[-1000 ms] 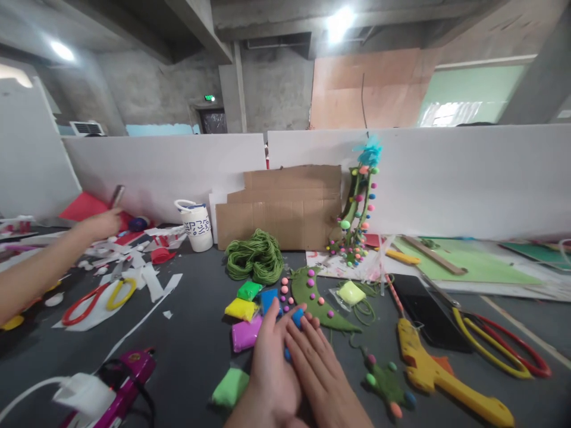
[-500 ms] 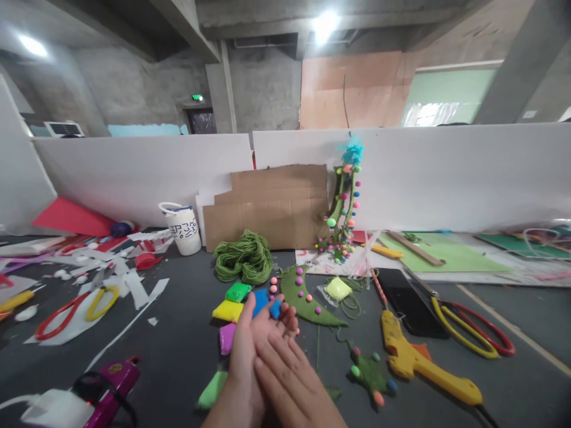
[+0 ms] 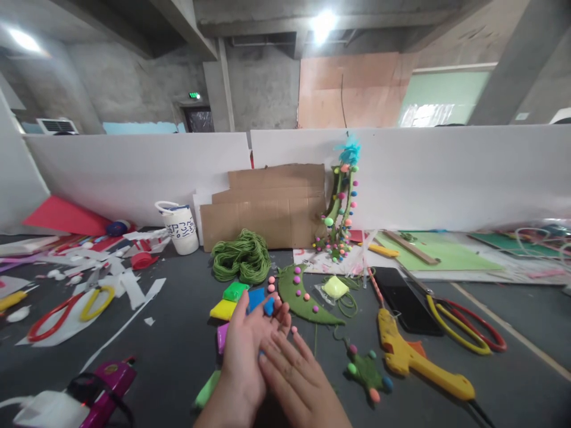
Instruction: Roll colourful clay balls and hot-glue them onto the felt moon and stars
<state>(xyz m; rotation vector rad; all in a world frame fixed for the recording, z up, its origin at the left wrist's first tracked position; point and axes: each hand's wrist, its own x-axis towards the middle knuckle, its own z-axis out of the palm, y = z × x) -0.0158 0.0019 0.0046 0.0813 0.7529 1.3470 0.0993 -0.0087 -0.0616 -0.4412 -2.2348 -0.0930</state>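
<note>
Blue lump supported by left hand, fingers loosely curled; palm partly covered by right hand, fingers extended, nearly together. Green crescent seen just beyond.

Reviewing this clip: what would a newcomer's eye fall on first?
Probably the right hand laid across the upturned left hand at bottom centre, a blue lump showing beyond. Next, the ball-studded ornament with its turquoise tuft before the white partition, and the yellow glue gun, lower right.
</note>
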